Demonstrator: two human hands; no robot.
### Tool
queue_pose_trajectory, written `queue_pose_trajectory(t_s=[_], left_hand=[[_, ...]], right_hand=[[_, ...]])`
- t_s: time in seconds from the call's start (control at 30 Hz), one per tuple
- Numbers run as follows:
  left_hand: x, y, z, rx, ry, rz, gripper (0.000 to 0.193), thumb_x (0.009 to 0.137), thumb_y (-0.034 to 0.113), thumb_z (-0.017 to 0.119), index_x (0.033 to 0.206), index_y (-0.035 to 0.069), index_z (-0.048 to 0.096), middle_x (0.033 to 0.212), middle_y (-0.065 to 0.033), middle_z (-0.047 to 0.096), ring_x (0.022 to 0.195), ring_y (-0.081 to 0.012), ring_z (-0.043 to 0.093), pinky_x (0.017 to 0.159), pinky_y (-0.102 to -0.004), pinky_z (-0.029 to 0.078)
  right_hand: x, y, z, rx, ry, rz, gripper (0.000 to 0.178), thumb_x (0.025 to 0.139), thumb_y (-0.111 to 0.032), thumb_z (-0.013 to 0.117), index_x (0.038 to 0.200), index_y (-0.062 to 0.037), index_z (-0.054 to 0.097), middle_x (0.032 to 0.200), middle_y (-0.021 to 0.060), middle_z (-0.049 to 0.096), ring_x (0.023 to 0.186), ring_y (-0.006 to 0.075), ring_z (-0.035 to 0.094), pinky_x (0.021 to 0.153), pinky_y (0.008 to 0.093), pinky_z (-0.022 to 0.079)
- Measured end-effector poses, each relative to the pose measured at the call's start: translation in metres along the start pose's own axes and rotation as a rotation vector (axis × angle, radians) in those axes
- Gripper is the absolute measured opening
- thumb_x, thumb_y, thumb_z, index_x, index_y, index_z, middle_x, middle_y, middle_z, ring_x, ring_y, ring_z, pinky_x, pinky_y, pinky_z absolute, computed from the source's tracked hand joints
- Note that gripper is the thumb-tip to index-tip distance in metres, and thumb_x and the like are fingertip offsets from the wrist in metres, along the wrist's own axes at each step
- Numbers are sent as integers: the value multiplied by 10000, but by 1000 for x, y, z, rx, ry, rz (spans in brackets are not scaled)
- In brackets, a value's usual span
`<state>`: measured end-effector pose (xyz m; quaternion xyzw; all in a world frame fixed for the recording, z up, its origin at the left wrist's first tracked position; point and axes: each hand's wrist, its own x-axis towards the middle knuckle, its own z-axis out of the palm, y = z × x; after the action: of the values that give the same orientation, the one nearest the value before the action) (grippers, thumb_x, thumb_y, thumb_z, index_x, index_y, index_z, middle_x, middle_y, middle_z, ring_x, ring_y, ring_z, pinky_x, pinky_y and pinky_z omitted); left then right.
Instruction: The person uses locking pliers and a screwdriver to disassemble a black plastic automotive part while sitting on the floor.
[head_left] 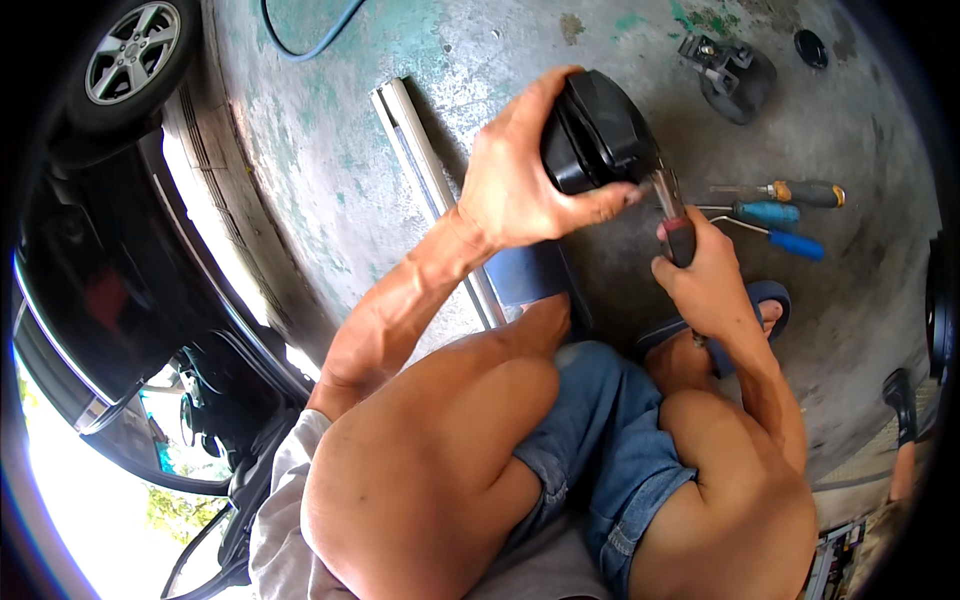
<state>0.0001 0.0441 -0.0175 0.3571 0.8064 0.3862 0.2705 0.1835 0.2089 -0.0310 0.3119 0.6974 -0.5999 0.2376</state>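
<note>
From my end I see the left hand (512, 190) clasping a black housing (610, 120) between thumb and fingers, up over the concrete floor (640, 40). My right hand (708, 275) is closed around a red-and-black-handled tool (676, 225), its metal tip at the housing's lower right edge; I can't tell whether it grips. An orange-and-black screwdriver (810, 193) lies to the right, near a silver rail-free black bracket (738, 85).

Conc. floor (320, 150) w/ hose (297, 57), metal rail (412, 155), blk part (740, 85), blk cap (811, 48), orng driver (808, 193), teal tool (768, 213) & blue tool (797, 245).
</note>
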Motion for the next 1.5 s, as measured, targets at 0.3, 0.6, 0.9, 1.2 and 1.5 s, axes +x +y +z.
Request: queue_pose_trajectory(t_s=[0.3, 0.6, 0.9, 1.2, 1.5], left_hand=[[7, -1, -4, -310, -3, -91, 1093, 605, 392, 941, 1433, -87, 411, 1196, -191, 654, 1093, -265, 659, 1003, -384, 508], [7, -3, -3, -538, -80, -314, 1008, 634, 329, 937, 1422, -68, 448, 1154, -154, 669, 1056, -249, 664, 974, -359, 516], [-3, -3, -9, -12, 26, 56, 1059, 631, 369, 929, 1434, -77, 401, 1169, -173, 665, 1082, -246, 663, 980, -379, 515], [-11, 2, -6, -584, 7, -171, 1155, 555, 431, 959, 1442, -64, 409, 1294, -172, 584, 1214, -272, 577, 1085, -389, 417], [-16, 28, -19, -473, -7, -121, 1308, 468, 459, 995, 1487, -51, 351, 1368, -174, 518, 1278, -281, 536, 1101, -401, 398]], right_hand=[[3, 7, -19, -162, 82, -160, 387, 790, -52, 675, 1163, -24, 578, 873, 178, 659, 844, 398, 631, 793, 435, 481], [-7, 12, 0, 7, 24, -30, 346, 793, -23, 665, 1130, -3, 592, 902, 182, 682, 879, 333, 673, 826, 380, 505], [2, -11, -13, -137, 43, -82, 413, 779, -32, 687, 1167, 9, 552, 907, 208, 680, 903, 428, 652, 825, 430, 497], [-6, 16, -20, -188, 79, -330, 458, 703, 12, 735, 1104, -22, 516, 892, 235, 666, 897, 458, 651, 756, 472, 513], [-19, 7, -29, -255, 349, -518, 509, 649, 84, 717, 1121, -5, 547, 897, 226, 660, 872, 449, 653, 749, 453, 521]])
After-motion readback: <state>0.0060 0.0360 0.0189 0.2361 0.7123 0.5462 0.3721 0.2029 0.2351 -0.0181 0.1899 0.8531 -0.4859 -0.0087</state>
